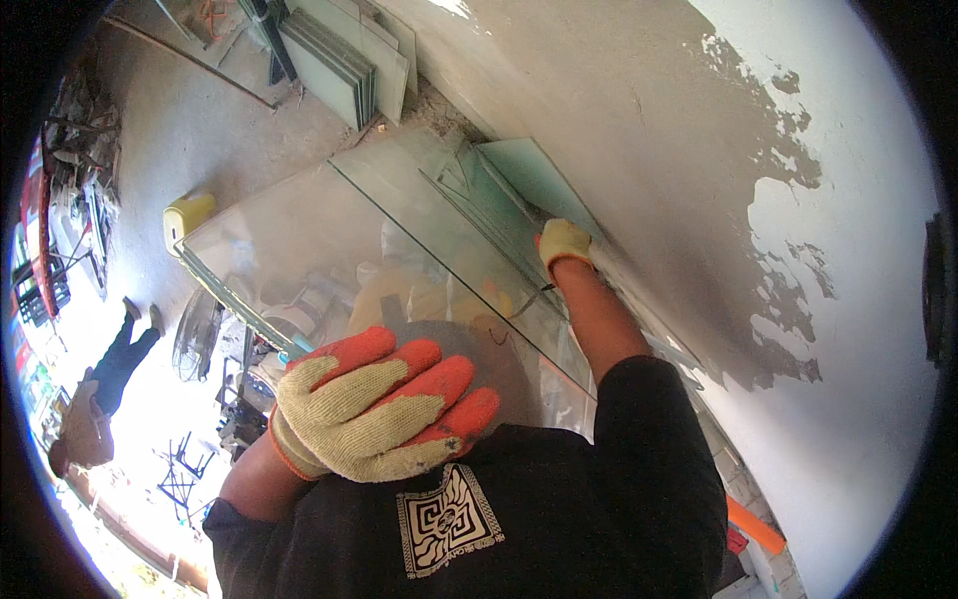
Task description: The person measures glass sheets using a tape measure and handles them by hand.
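Note:
Both my hands wear cream knitted gloves with orange-red coating. My left hand (384, 404) is in front of my chest with its back up and fingers stretched out, near the close edge of a large clear glass pane (289, 230). Whether its palm touches the pane is hidden. Over by the wall, my right hand (566, 240) closes around the edge of a leaning glass sheet (534, 180); its fingertips are hidden. Several glass edges run side by side between my hands, and reflections show in the large pane.
A stack of glass sheets (324, 70) leans at the far end by the patchy wall (639, 120). A yellow object (188, 215) stands beyond the pane's left corner. At left are a fan (198, 334), scrap (85, 190) and a person (95, 409). An orange tube (755, 524) lies lower right.

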A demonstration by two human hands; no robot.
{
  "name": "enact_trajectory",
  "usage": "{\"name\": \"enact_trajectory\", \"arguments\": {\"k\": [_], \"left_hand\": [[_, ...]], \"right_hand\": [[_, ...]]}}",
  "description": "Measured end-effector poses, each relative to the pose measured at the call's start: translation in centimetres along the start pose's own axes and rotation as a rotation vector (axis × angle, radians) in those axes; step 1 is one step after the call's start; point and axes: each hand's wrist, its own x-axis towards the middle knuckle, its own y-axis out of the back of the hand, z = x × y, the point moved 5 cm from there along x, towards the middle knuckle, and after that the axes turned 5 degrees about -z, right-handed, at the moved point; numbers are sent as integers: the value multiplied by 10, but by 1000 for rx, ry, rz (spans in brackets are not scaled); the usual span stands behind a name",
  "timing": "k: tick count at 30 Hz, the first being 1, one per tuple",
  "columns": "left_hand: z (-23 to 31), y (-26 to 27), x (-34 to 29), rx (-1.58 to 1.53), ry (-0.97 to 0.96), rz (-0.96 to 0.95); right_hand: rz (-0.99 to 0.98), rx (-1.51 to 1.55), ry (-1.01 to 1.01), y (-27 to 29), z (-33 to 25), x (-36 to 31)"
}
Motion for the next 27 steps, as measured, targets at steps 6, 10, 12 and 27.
{"name": "enact_trajectory", "arguments": {"k": [6,10,12,27], "left_hand": [[1,2,-4,-13,3,20],[-4,-1,-6,-14,-44,179],[-5,-2,-9,-51,-64,229],[-8,-15,-19,-300,-219,296]], "right_hand": [[-260,-178,6,-9,-22,22],[-248,-180,50,12,-24,9],[-248,-143,60,25,-18,0],[-32,-622,232,277,-91,-256]]}}
